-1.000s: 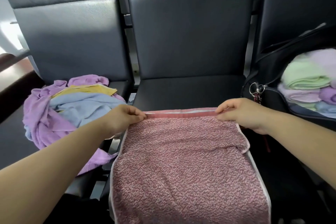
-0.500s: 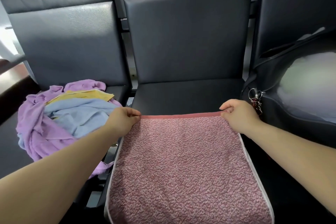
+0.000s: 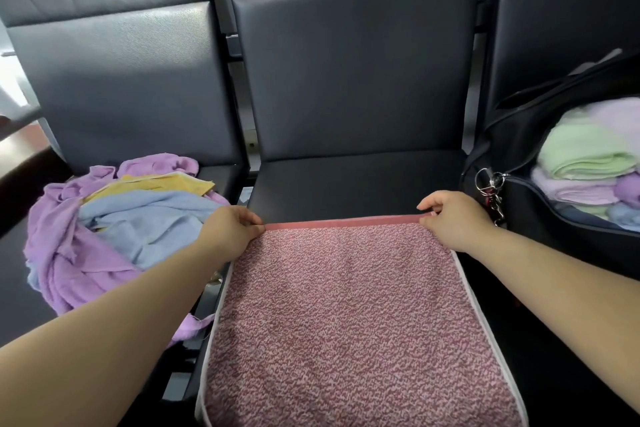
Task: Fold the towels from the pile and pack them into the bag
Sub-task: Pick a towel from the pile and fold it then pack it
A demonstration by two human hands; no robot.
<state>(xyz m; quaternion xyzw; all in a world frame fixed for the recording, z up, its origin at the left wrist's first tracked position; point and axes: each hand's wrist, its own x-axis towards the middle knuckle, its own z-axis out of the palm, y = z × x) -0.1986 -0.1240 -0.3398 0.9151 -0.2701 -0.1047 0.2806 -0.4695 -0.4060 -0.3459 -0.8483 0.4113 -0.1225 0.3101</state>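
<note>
Pink towel [image 3: 349,319] lies flat on the middle seat [image 3: 346,184]; I see left hand [image 3: 230,230] and right hand [image 3: 453,218] each pinching a far corner. Pile [image 3: 114,229] left, open bag [image 3: 540,215] right holding folded towels.

We see a pink speckled towel [image 3: 349,315] spread flat on the middle seat, a loose pile [image 3: 114,229] of purple, blue and yellow towels left, and an open black bag [image 3: 540,204] holding folded towels right.

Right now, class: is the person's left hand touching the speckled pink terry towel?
Touching. The head view shows the left hand pinching the speckled pink terry towel at its far left corner.
</note>
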